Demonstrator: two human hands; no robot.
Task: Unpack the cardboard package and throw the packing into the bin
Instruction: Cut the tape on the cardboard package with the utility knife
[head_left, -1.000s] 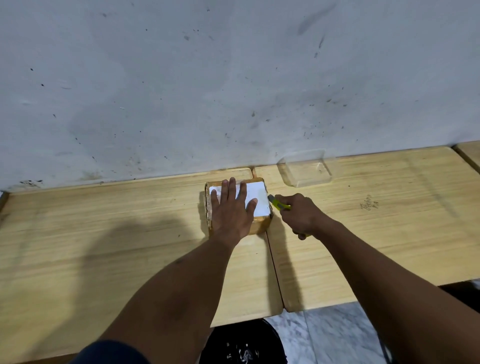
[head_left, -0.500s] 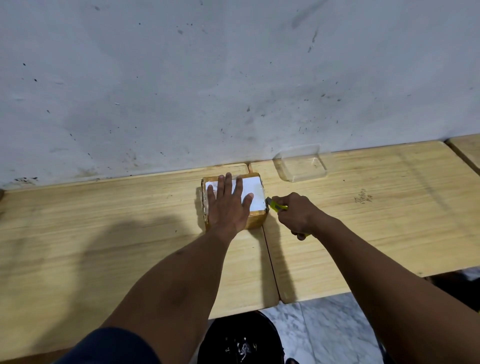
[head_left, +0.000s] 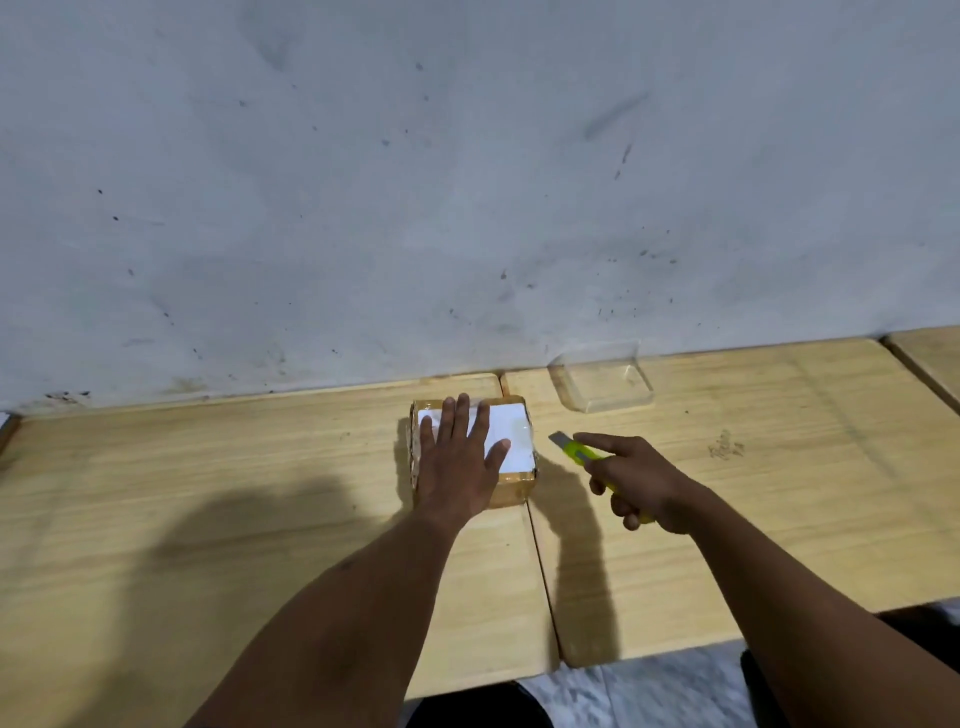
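Note:
A small taped cardboard package (head_left: 511, 441) with a white label on top lies on the wooden table near the wall. My left hand (head_left: 460, 462) rests flat on its top, fingers spread, pressing it down. My right hand (head_left: 636, 486) grips a yellow-green utility knife (head_left: 576, 451) just right of the package, forefinger stretched along the handle; the blade tip points at the package's right side and stands a little apart from it. Only a dark sliver of the black bin (head_left: 475, 709) shows below the table's front edge.
A clear plastic container (head_left: 602, 384) sits against the wall to the right of the package. Two wooden tabletops (head_left: 208, 493) meet at a seam under the package. A marbled floor (head_left: 649, 691) shows below the front edge. A grey stained wall stands directly behind.
My right hand has drawn the knife back from the package's right edge and a little to the right. My left hand has stayed flat on the package.

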